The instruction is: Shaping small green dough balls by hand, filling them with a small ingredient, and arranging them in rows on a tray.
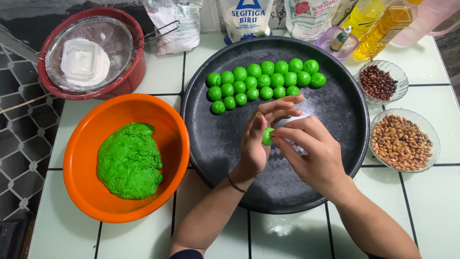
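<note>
Bright green dough balls (pixel 266 79), black textured tray (pixel 335 124), orange bowl (pixel 86 192) w/ green dough (pixel 128 160).

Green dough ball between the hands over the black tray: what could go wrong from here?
1. The small dough ball sits pinched between the left hand and the right hand; hard pressure could flatten it.
2. If it slips, it may roll across the black tray into the finished green balls.
3. The glass bowl of peanuts stands close beside the right wrist, so a wide elbow move might knock it.
</note>
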